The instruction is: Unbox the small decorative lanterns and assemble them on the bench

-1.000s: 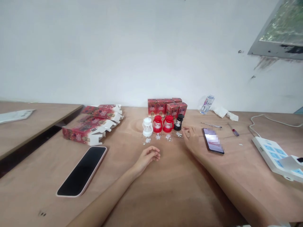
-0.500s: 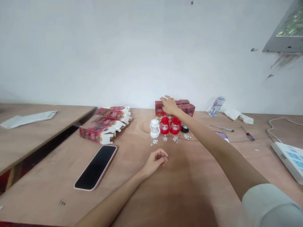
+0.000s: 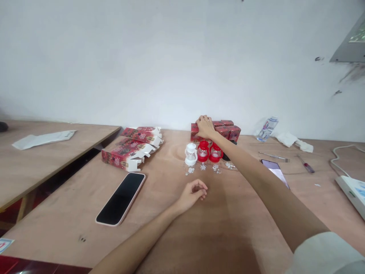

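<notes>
On a plywood bench (image 3: 228, 228), left to right: flattened red cartons (image 3: 131, 147) lie stacked toward the far left edge, apparently opened out and set aside; their exact count cannot be told. A dark phone (image 3: 121, 198) lies face up nearer the front.

At mid-bench the person's left hand (image 3: 192, 193) rests on the wood, fingers loosely curled inward, holding nothing. Just beyond it stands a row of small toy lanterns, lined up facing the worker as if for inspection: one white lantern (image 3: 191, 154), two red lanterns (image 3: 209, 151), and a dark one mostly hidden behind the outstretched forearm. Small pale parts (image 3: 203, 167) lie scattered just in front of the row.

The right hand (image 3: 204, 126) reaches over the lanterns to the far edge against the wall, fingers pressed down on top of the nearest of the upright red boxes (image 3: 228, 130), at least four clustered there.

Farther right lie a second phone (image 3: 274, 170), a screwdriver (image 3: 306, 165), a tipped water bottle (image 3: 267, 129) and a white power strip (image 3: 353, 189).
</notes>
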Available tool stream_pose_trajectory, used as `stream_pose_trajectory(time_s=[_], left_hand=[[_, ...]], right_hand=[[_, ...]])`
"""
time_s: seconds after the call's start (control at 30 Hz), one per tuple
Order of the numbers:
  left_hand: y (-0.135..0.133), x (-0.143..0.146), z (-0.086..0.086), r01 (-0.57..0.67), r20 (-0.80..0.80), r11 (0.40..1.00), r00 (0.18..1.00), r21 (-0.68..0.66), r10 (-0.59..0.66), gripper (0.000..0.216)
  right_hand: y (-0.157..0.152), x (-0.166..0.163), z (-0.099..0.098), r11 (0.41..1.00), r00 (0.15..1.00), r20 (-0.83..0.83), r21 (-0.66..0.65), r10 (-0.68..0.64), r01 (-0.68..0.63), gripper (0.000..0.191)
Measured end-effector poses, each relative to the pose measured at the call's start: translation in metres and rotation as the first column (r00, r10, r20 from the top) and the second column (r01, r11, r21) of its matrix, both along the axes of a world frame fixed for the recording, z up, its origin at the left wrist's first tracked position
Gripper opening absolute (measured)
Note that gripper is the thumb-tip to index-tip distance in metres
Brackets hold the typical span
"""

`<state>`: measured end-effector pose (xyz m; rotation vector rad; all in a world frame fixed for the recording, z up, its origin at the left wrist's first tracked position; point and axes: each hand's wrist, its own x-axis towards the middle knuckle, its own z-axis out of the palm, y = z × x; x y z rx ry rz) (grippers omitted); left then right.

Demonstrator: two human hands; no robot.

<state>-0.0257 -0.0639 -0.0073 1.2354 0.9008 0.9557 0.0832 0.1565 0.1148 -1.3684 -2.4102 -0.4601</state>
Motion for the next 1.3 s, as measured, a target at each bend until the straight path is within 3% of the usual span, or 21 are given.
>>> stream_pose_trajectory(time_s=[0.13, 0.27, 0.43, 0.53, 0.67, 0.87, 0.97, 1.07, 1.13, 1.3], left_hand=[[-0.001, -0.001, 0.003, -0.002, -0.009, 1.0, 1.0, 0.006, 0.002, 0.018], [0.0, 0.0, 0.005, 0.0, -0.025, 1.0, 1.0, 0.016, 0.0, 0.018], [0.0, 0.001, 0.006, -0.005, -0.035, 1.0, 0.999, 0.022, 0.006, 0.02], [0.0, 0.001, 0.005, -0.004, -0.036, 1.0, 0.999, 0.026, 0.005, 0.022], [0.0, 0.002, 0.004, -0.011, -0.035, 0.999, 0.999, 0.035, 0.012, 0.022], [0.0, 0.003, 0.007, -0.036, -0.005, 0.998, 0.999, 0.045, 0.036, 0.028], [-0.003, 0.002, 0.009, -0.089, 0.123, 0.995, 0.989, 0.038, 0.084, 0.047], [-0.005, 0.001, 0.012, -0.118, 0.187, 0.993, 0.976, 0.029, 0.111, 0.07], [-0.005, 0.0, 0.012, -0.153, 0.158, 0.988, 0.976, 0.014, 0.149, 0.071], [-0.002, -0.001, 0.013, -0.195, 0.122, 0.98, 0.973, -0.035, 0.198, 0.069]], right_hand=[[-0.023, 0.013, 0.012, 0.981, 0.928, -0.351, 0.182, 0.121, -0.059, 0.052], [-0.059, 0.036, 0.011, 0.961, 0.636, -0.737, 0.276, 0.228, -0.025, 0.062], [-0.128, 0.07, -0.017, 0.954, 0.247, -0.922, 0.298, 0.298, -0.039, 0.072], [-0.172, 0.09, -0.046, 0.977, 0.138, -0.967, 0.215, 0.213, -0.005, 0.068], [-0.215, 0.105, -0.086, 0.986, 0.161, -0.981, 0.127, 0.108, 0.112, 0.059], [-0.23, 0.102, -0.12, 1.0, 0.098, -0.995, 0.019, 0.019, -0.002, 0.051], [-0.233, 0.094, -0.128, 0.993, 0.131, -0.991, -0.021, -0.005, -0.117, 0.047], [-0.24, 0.087, -0.131, 0.967, 0.264, -0.964, -0.088, -0.022, -0.241, 0.043], [-0.243, 0.084, -0.131, 0.94, 0.31, -0.95, -0.141, -0.041, -0.309, 0.043], [-0.243, 0.087, -0.129, 0.907, 0.31, -0.948, -0.188, -0.067, -0.378, 0.046]])
